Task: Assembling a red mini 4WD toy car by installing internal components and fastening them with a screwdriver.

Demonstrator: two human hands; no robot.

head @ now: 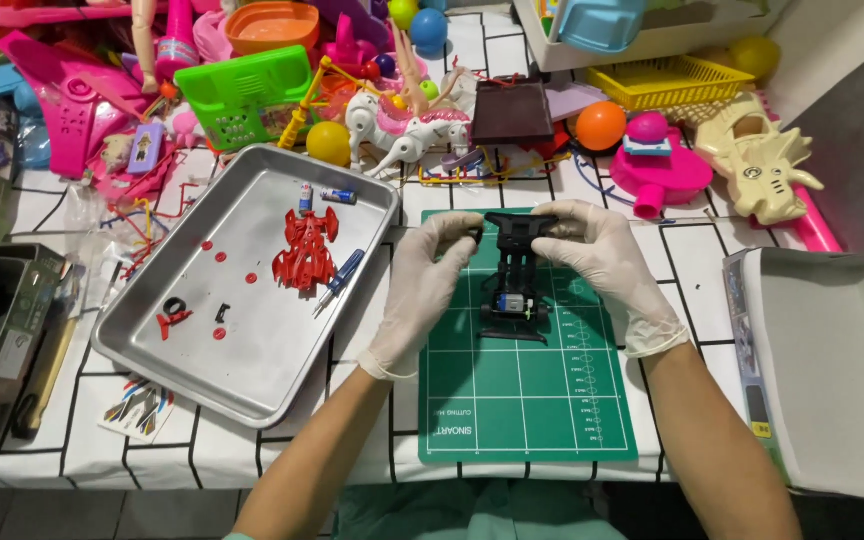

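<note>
In the head view, both gloved hands meet over the green cutting mat (527, 400) on the bench (202, 455). The left hand (422, 290) has its fingers clamped on the left front corner of a black toy car chassis (514, 275), and the right hand (602, 255) has its fingers clamped on the right front corner. The chassis stands tilted above the mat, front end up between the hands, its small motor end low and near the mat's surface.

Just left of the mat lies a metal tray (252, 380). In it are a red car body shell (307, 250), a blue-handled screwdriver (340, 278), two small batteries (324, 195) and scattered small red parts. Colourful plastic toys crowd the far side of the bench, among them an orange ball (601, 125) and a yellow basket (670, 80).
</note>
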